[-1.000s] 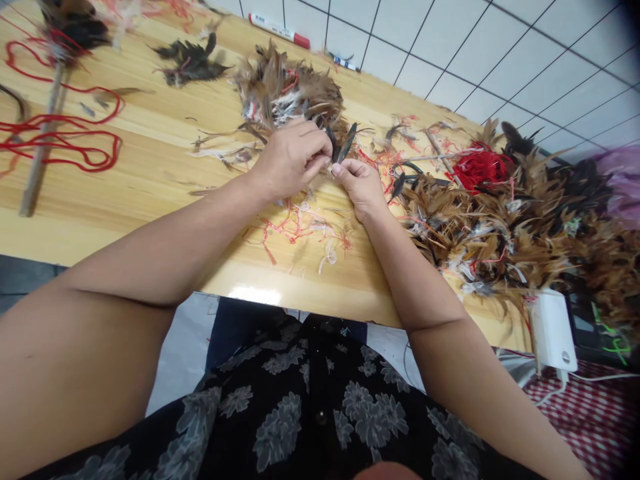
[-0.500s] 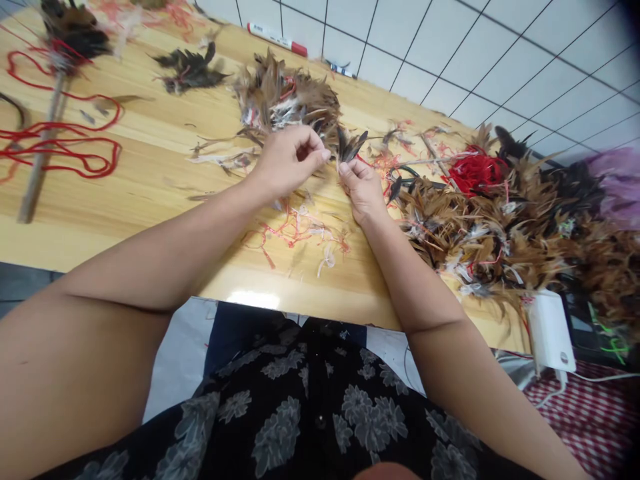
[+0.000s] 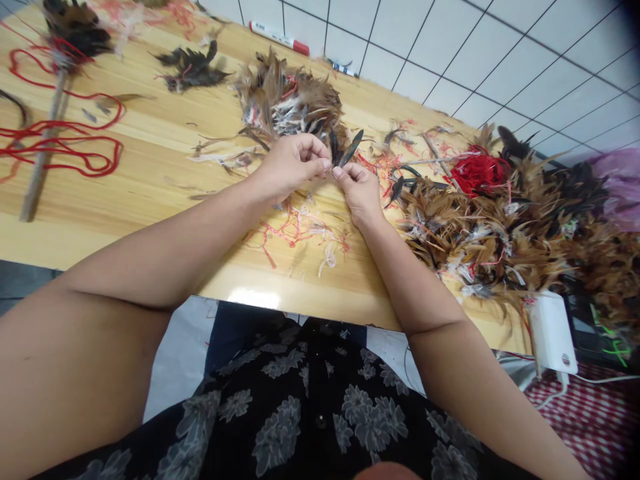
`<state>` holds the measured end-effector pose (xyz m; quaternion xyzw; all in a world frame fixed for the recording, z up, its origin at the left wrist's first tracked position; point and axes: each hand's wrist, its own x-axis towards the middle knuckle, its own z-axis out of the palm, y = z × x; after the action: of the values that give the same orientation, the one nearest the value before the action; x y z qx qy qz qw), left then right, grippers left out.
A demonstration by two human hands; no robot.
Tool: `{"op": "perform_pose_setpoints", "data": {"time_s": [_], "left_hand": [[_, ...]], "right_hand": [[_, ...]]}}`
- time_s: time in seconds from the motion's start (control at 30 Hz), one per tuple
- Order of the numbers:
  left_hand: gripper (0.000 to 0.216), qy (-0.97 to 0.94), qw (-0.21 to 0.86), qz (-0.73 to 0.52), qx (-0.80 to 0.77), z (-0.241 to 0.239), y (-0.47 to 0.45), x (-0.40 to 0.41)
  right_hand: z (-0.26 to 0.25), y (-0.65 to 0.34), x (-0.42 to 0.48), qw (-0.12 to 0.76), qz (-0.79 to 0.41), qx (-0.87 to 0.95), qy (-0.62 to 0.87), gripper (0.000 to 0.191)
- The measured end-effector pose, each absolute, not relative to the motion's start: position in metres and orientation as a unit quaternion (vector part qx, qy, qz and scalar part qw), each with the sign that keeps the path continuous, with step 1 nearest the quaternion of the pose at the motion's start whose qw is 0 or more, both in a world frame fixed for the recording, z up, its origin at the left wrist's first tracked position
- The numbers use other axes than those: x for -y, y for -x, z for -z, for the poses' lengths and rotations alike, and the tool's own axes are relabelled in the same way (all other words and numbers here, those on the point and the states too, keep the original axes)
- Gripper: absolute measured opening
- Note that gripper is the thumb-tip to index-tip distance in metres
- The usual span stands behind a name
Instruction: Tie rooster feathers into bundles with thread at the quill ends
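Note:
Dark feathers (image 3: 352,148) stick up between my two hands, which meet over the middle of the table. My right hand (image 3: 361,190) pinches the base of these feathers between thumb and fingers. My left hand (image 3: 296,167) is closed with thumb and fingertips together at the same spot, touching or almost touching the feather base; what it holds there is too small to make out. Just behind the hands lies a pile of brown feathers (image 3: 293,93) with white quill ends. Red and white string scraps (image 3: 295,230) are scattered on the table below my hands.
A large heap of brown feathers (image 3: 460,220) covers the right side, with a bundle of red string (image 3: 480,172) on it. At left lie a feather-topped stick (image 3: 44,153) and looped red cord (image 3: 95,160). Markers (image 3: 280,38) rest by the tiled wall. A white box (image 3: 553,330) stands at the right edge.
My right hand has shifted slightly left, bringing the feathers up to my left fingertips. The feathers have fanned apart a little, and my left hand has closed its fingers more.

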<state>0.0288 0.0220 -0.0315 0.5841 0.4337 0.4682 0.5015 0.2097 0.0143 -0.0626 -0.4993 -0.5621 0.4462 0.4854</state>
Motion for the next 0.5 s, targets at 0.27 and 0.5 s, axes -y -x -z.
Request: {"op": "perform_pose_setpoints", "data": {"time_s": [0.27,0.5], "left_hand": [[0.027,-0.586,0.508,-0.449,-0.445,0.0228,-0.0266,-0.0150],[0.029,-0.550,0.571,-0.445,-0.417,0.0292,-0.0241,-0.0196]], "right_hand": [[0.0637,-0.2087,-0.0149,0.476,-0.387,0.589,0.526,0.067],[0.0638,-0.2101,-0.0159,0.462,-0.390,0.615,0.507,0.070]]}}
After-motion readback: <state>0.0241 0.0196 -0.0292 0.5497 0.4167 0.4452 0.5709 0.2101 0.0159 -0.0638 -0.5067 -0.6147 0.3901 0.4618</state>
